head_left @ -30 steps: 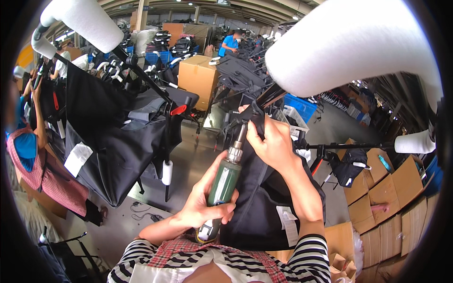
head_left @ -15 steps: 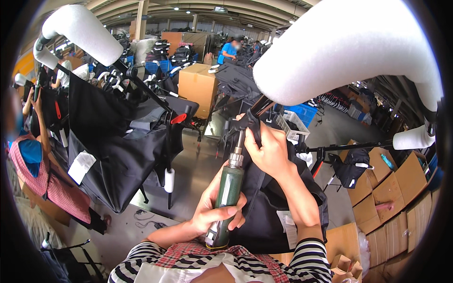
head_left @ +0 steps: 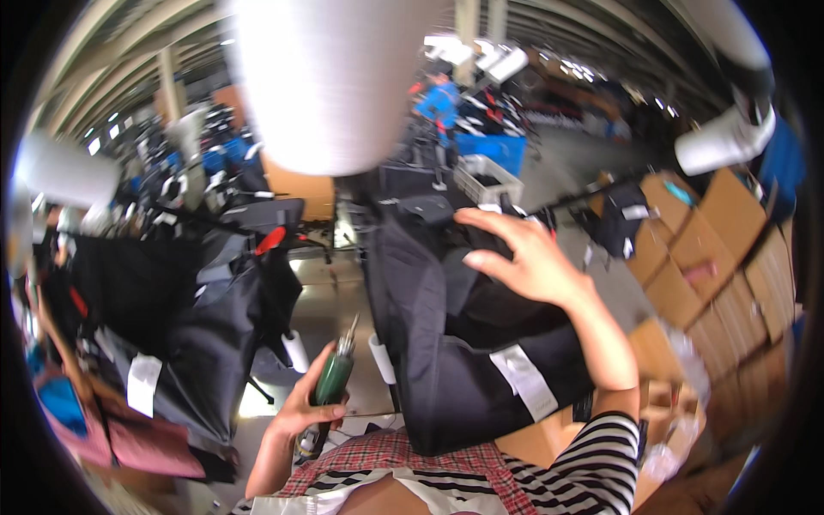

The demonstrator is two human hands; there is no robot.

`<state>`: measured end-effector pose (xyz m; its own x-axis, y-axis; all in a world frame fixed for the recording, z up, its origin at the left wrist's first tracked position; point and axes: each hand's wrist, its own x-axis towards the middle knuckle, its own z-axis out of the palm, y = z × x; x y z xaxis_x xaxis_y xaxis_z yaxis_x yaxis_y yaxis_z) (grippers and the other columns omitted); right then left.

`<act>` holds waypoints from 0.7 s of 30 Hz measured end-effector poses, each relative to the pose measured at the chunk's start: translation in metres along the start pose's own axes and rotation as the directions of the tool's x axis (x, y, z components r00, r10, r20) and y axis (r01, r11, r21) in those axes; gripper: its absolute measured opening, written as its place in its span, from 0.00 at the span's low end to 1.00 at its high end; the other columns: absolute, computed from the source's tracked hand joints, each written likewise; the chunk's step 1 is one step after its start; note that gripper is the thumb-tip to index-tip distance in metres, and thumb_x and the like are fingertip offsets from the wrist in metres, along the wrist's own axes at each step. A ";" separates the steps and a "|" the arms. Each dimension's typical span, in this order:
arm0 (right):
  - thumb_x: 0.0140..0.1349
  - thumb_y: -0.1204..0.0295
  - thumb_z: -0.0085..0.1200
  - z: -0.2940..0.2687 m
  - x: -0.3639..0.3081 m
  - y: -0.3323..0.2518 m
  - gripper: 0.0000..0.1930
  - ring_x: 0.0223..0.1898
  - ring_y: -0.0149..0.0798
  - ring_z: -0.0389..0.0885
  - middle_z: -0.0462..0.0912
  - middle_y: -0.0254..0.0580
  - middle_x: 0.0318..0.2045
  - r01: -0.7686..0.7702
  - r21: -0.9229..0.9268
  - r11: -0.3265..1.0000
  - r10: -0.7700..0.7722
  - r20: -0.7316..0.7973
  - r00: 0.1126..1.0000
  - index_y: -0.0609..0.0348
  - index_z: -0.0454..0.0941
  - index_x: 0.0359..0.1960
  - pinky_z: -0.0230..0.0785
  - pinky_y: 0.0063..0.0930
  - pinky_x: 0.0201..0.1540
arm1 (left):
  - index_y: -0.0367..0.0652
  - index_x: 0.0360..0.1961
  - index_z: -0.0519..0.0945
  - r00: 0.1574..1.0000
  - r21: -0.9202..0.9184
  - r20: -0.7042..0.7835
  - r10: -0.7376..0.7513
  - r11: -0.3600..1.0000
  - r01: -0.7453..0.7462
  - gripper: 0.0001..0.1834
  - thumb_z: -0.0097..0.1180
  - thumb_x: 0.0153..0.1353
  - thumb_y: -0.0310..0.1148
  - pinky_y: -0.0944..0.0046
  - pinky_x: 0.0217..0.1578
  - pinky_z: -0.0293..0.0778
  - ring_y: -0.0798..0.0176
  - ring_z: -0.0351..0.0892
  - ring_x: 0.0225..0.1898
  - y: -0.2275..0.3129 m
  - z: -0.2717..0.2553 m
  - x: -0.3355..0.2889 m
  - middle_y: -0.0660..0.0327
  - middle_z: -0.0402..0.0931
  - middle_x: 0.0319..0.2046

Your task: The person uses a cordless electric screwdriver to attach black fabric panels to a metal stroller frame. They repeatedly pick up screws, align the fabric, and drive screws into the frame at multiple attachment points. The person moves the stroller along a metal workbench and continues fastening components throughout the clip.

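A green electric screwdriver (head_left: 336, 374) sits in my left hand (head_left: 302, 410), held low near my body with its bit pointing up. My right hand (head_left: 524, 262) has its fingers spread over a black fabric seat (head_left: 421, 343) on a frame, which looks like a stroller. Whether the fingertips touch the cloth I cannot tell. A white paper label (head_left: 525, 384) lies on the front of the black fabric. Above it, a thick white padded bar (head_left: 330, 86) fills the upper middle, blurred by motion.
Another black fabric frame (head_left: 184, 343) with a red lever (head_left: 270, 240) stands on the left, beside a co-worker in a pink checked garment (head_left: 120, 429). Open cardboard boxes (head_left: 717, 249) are stacked at right. Farther back are a white crate (head_left: 487, 180), a blue bin (head_left: 493, 153) and a person in blue (head_left: 439, 103).
My left hand has lowered the screwdriver away from the frame, down and left. My right hand has let go of the frame part and opened. The view has turned right.
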<state>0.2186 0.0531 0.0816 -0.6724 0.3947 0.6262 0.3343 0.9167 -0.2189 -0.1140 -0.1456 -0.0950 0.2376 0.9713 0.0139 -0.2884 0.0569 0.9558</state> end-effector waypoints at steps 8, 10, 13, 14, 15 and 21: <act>0.64 0.29 0.40 -0.044 -0.235 0.093 0.44 0.30 0.36 0.85 0.84 0.49 0.45 -0.977 0.078 0.197 0.897 0.388 0.212 0.56 0.72 0.64 0.79 0.37 0.33 | 0.44 0.78 0.48 0.721 0.744 0.440 -0.535 0.667 0.041 0.53 0.64 0.54 0.23 0.60 0.68 0.58 0.53 0.64 0.69 -0.048 -0.007 0.056 0.48 0.62 0.70; 0.62 0.25 0.31 -0.046 -0.238 0.102 0.50 0.36 0.33 0.69 0.77 0.43 0.46 -0.882 0.430 0.193 0.903 0.274 0.332 0.62 0.73 0.61 0.64 0.29 0.39 | 0.41 0.69 0.65 0.705 0.721 0.588 -0.397 0.652 -0.233 0.41 0.66 0.53 0.27 0.61 0.61 0.66 0.55 0.73 0.60 -0.055 -0.008 0.073 0.51 0.74 0.60; 0.70 0.33 0.31 -0.053 -0.225 0.094 0.46 0.60 0.45 0.75 0.74 0.58 0.62 -0.285 0.948 0.144 0.791 0.063 0.609 0.68 0.65 0.66 0.67 0.41 0.63 | 0.39 0.63 0.71 0.649 0.611 0.671 -0.360 0.764 -0.208 0.37 0.71 0.50 0.29 0.64 0.49 0.73 0.61 0.79 0.48 -0.012 0.028 0.103 0.56 0.80 0.46; 0.71 0.35 0.34 -0.047 -0.224 0.096 0.42 0.50 0.46 0.84 0.79 0.57 0.56 -0.086 0.989 0.123 0.696 -0.025 0.718 0.66 0.68 0.63 0.79 0.42 0.55 | 0.39 0.64 0.70 0.702 0.513 0.651 -0.289 0.849 -0.126 0.41 0.73 0.48 0.28 0.64 0.43 0.74 0.63 0.80 0.41 -0.004 0.032 0.107 0.56 0.79 0.41; 0.72 0.38 0.36 -0.042 -0.222 0.097 0.38 0.47 0.45 0.86 0.82 0.56 0.52 -0.044 0.976 0.213 0.731 -0.129 0.670 0.66 0.69 0.60 0.81 0.40 0.51 | 0.39 0.66 0.69 0.745 0.390 0.631 -0.215 0.918 -0.065 0.44 0.74 0.45 0.27 0.65 0.36 0.75 0.64 0.80 0.35 0.005 0.037 0.111 0.56 0.79 0.37; 0.76 0.60 0.46 0.076 -0.220 0.069 0.17 0.38 0.36 0.86 0.86 0.46 0.40 -0.429 0.782 0.453 0.792 -0.132 0.595 0.63 0.75 0.52 0.80 0.28 0.43 | 0.44 0.78 0.40 0.874 -0.180 0.471 0.120 0.983 -0.038 0.72 0.73 0.33 0.20 0.66 0.21 0.72 0.63 0.75 0.19 0.054 0.091 0.127 0.53 0.74 0.27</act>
<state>0.3393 0.0338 -0.1283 -0.0479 0.9532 0.2984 -0.0763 0.2944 -0.9526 -0.0152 -0.0403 -0.0149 0.6099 0.7467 0.2653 -0.4592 0.0602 0.8863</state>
